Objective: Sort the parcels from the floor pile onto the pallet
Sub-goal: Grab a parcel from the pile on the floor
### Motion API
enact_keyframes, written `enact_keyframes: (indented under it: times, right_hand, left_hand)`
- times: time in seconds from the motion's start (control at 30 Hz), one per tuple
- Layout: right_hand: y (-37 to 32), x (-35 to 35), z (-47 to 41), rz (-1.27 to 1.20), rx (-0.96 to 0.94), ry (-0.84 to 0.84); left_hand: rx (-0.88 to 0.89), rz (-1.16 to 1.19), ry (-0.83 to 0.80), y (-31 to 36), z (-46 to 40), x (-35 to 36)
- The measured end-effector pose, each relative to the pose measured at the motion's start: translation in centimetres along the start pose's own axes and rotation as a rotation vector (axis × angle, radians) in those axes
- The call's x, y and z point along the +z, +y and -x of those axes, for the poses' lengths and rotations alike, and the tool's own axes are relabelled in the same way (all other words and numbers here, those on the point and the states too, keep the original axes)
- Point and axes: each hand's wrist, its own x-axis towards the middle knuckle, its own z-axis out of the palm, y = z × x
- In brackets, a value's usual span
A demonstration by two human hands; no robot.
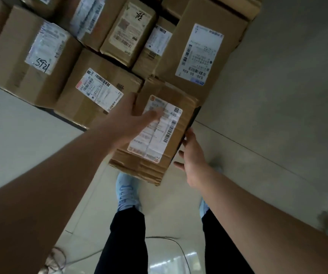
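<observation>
We have the parcel [160, 135] between both hands, long axis running near-to-far toward the stacked boxes [92, 56]; left hand [131, 123] flat on its label, right hand [190, 155] open against its right edge.

L hand [127, 123] flat on labelled parcel [165, 155], R hand [190, 161] w/ straight fingers at its side; stacked boxes [99, 95] just behind, on floor [277, 115].
</observation>
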Motion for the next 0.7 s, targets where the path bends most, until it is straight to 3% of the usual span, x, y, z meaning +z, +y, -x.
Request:
enact_keyframes:
  times: [0.13,0.33,0.5,0.7]
  right_hand:
    - [1.1,1.4,-0.9,-0.147,0.003,-0.067]
    - [3.4,0.5,-2.1,-0.390,0.049,0.012]
    - [3.9,0.1,-2.4,-0.430,0.055,0.020]
    - [3.2,1.9,-2.5,-0.462,0.027,-0.051]
  left_hand:
    - [0.042,0.032,-0.078,0.4,-0.5,1.1]
    - [-0.017,0.169,-0.197,-0.1,-0.7,-0.3]
    - [-0.067,0.151,-0.298,-1.2,-0.9,-0.6]
    - [-0.048,0.164,-0.303,-1.6,-1.3,-0.2]
